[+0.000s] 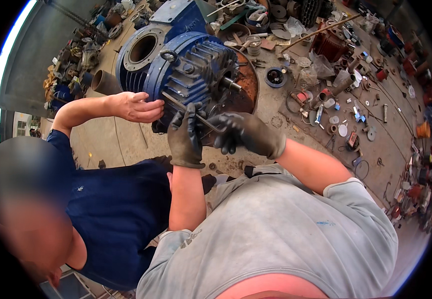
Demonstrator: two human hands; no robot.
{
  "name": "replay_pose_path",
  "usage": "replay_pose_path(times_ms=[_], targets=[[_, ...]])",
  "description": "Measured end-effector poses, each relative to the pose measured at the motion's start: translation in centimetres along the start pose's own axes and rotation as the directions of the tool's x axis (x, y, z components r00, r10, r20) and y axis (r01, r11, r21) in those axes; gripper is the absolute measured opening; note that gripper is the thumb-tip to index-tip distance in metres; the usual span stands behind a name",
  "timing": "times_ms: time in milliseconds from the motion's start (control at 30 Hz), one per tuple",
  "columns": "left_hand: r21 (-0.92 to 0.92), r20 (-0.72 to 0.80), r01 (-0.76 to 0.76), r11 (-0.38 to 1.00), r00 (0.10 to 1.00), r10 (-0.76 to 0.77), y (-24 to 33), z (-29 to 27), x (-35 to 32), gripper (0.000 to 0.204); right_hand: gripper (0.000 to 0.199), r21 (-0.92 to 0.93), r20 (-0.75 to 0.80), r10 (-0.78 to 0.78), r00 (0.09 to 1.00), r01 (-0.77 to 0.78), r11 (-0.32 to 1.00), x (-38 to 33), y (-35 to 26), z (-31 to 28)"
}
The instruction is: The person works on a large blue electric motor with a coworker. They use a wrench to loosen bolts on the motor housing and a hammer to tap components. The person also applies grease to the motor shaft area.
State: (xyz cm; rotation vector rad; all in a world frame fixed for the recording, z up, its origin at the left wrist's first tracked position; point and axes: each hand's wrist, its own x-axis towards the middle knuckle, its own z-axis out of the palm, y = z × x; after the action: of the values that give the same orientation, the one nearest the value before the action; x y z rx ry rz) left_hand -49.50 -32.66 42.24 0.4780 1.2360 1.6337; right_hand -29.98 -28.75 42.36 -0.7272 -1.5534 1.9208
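Observation:
A big blue electric motor point(196, 67) with cooling fins and a bare shaft lies on the concrete floor. Both my hands wear dark gloves. My left hand point(186, 137) and my right hand point(243, 132) are closed around a long thin metal rod point(188, 110) that slants across the motor's lower end. A co-worker in a dark blue shirt crouches at my left, a bare hand point(138, 106) resting on the motor housing beside the rod's upper end.
A rusty round plate point(249, 84) lies under the motor's shaft end. Scattered parts, bearings, cans and cables cover the floor at right point(345, 99). More motor parts are piled at upper left point(76, 60). A grey pipe point(104, 82) lies left of the motor.

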Motion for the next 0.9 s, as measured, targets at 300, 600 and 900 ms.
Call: replay_pose_path(times_ms=[300,600,900], targets=[[0.028,-0.091,-0.065,0.998,0.994,0.067,-1.0,0.9,0.6,0.023,0.029,-0.702,-0.062,-0.285,0.957,0.161,0.694,1.6,-0.1,1.6],[-0.73,0.422,0.595,0.337,0.78,-0.463,-16.0,-7.4,0.2,0.029,0.02,-0.194,0.11,-0.19,0.976,0.208,0.959,3.4,2.1,1.3],[0.016,0.474,0.184,0.983,0.864,-0.169,-18.3,-4.6,4.3,0.016,0.03,-0.364,-0.005,0.074,0.997,-0.071,0.929,3.2,-1.1,1.2]])
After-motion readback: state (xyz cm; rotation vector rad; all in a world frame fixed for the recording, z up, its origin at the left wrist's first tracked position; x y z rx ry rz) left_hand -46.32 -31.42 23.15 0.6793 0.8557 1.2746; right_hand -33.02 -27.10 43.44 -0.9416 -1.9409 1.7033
